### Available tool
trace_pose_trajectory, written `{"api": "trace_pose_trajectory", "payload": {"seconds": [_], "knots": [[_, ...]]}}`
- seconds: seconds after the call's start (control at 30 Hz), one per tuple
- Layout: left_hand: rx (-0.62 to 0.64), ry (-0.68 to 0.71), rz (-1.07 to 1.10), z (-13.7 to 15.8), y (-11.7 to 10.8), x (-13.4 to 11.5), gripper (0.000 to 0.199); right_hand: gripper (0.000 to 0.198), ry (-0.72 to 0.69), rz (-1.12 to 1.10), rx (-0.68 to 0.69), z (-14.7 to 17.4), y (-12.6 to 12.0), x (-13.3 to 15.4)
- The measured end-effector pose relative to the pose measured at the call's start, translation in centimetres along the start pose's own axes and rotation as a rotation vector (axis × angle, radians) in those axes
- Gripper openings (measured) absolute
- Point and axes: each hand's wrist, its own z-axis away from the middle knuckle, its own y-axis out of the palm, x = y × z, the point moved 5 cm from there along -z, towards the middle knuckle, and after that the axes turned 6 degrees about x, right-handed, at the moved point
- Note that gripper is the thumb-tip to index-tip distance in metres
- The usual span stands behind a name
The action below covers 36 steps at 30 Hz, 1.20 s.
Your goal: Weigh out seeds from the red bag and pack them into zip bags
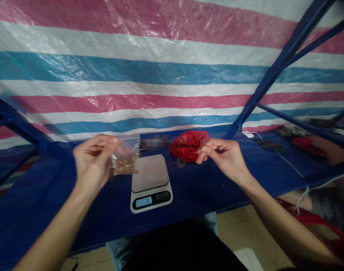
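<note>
A left hand (92,162) is holding up a clear bag (125,162)

A striped sheet (149,71) is hanging behind a blue table (200,192). A white scale (150,175) is lying on it, its display (143,201) showing 0.0. To the scale's right, a red bag (185,154) is gaping open, dark bits (185,146) showing inside. The right hand (217,154) is reaching to the red bag's edge, thumb and fingers bunching; the view is not showing whether they are grasping anything. The left hand is pinching the clear bag, which is hanging by the scale's left edge with brownish pieces (123,167) inside. A small clear cup (181,162) is sitting just before the red bag.
</note>
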Motion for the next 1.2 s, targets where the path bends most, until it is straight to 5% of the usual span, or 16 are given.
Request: {"api": "trace_pose_trajectory", "payload": {"seconds": [0.1, 0.2, 0.4, 0.7, 0.93, 1.07, 1.2], "knots": [[-0.106, -0.169, -0.069, -2.4, -5.8, 3.0, 0.024, 0.041, 0.158, 0.310, 0.056, 4.4, -4.5, -3.8], [-0.142, -0.206, -0.138, -3.5, -9.8, 6.9, 0.026, 0.034, 0.316, 0.684, 0.148, 9.4, -5.7, -9.1], [-0.126, -0.140, -0.404, -3.3, -11.6, 10.6, 0.028, 0.023, 0.214, 1.129, 0.089, 13.4, -3.5, -12.7], [0.050, -0.137, -0.894, -2.9, -12.0, 13.1, 0.034, 0.047, 0.050, 1.233, 0.178, 10.7, -1.8, -13.6], [0.106, -0.076, -0.968, -2.0, -10.3, 13.8, 0.043, 0.033, 0.087, 0.901, 0.179, 5.2, 2.0, -10.6], [0.134, -0.086, -0.976, -2.0, -10.4, 13.9, 0.046, 0.025, 0.069, 0.689, 0.104, 1.5, 2.6, -8.1], [0.153, -0.098, -0.984, -2.0, -10.7, 14.2, 0.048, 0.017, 0.038, 0.619, 0.168, -1.3, 3.4, -7.5]]}}
